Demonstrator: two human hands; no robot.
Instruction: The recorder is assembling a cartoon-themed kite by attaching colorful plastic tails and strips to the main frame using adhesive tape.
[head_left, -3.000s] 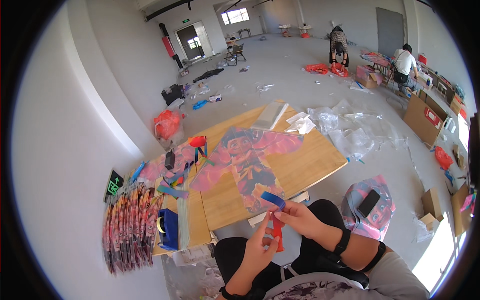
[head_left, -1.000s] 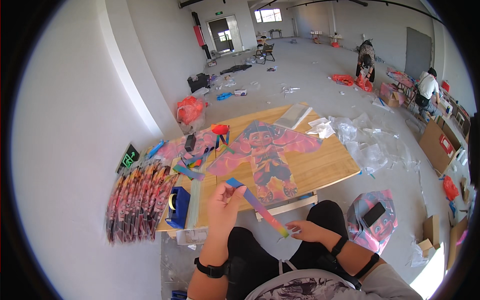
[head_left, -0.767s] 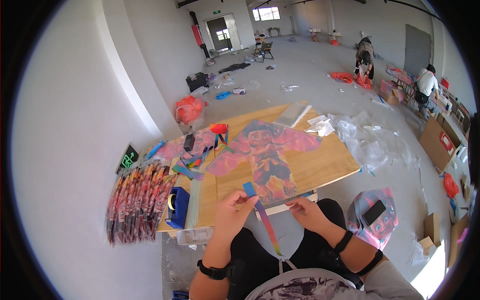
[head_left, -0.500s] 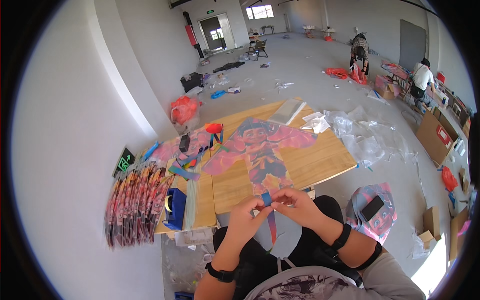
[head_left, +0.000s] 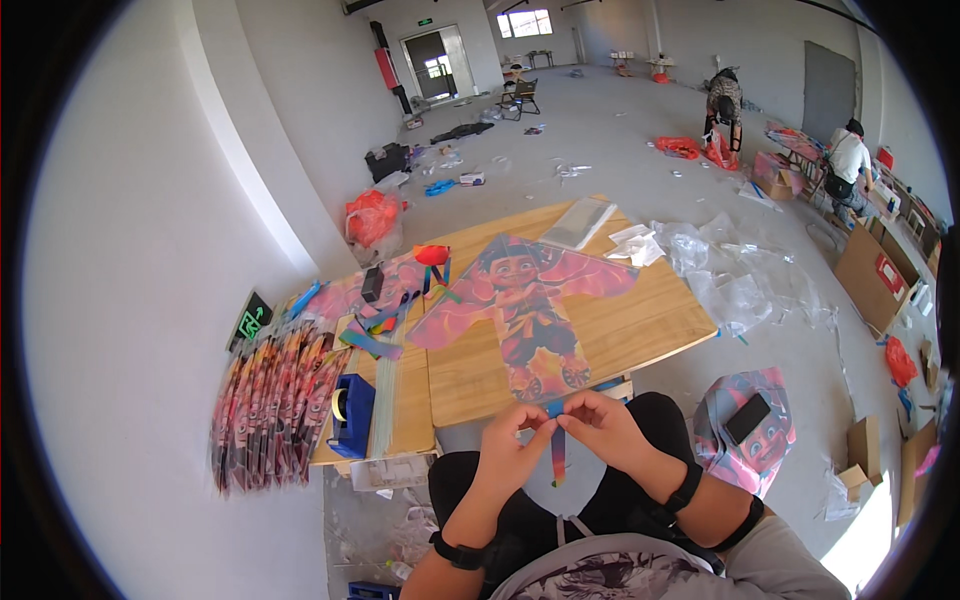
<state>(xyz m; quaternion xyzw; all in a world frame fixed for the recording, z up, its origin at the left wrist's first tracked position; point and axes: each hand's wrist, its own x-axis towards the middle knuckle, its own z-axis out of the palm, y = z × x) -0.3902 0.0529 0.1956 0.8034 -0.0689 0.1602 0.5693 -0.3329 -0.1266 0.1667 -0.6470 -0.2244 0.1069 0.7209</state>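
Rainbow-coloured paper tail strip hangs between your 2 hands just off the near edge of the low wooden surface, its blue top end pinched at your fingertips and the rest dangling down over your lap. Your left hand and right hand are both closed on that top end, thumbs and forefingers meeting right below the foot of the flat character-printed kite lying on the surface. Whether the strip already touches the kite's lower edge is hard to tell from here.

Your risk is the pinch itself: thin paper gripped from 2 sides may tear or crease if your hands pull apart. The loose end could also twist, so the strip would sit crooked against the kite. The blue tape dispenser sits well off to your left, so reaching for it would leave only 1 hand holding the strip, and it could slip.
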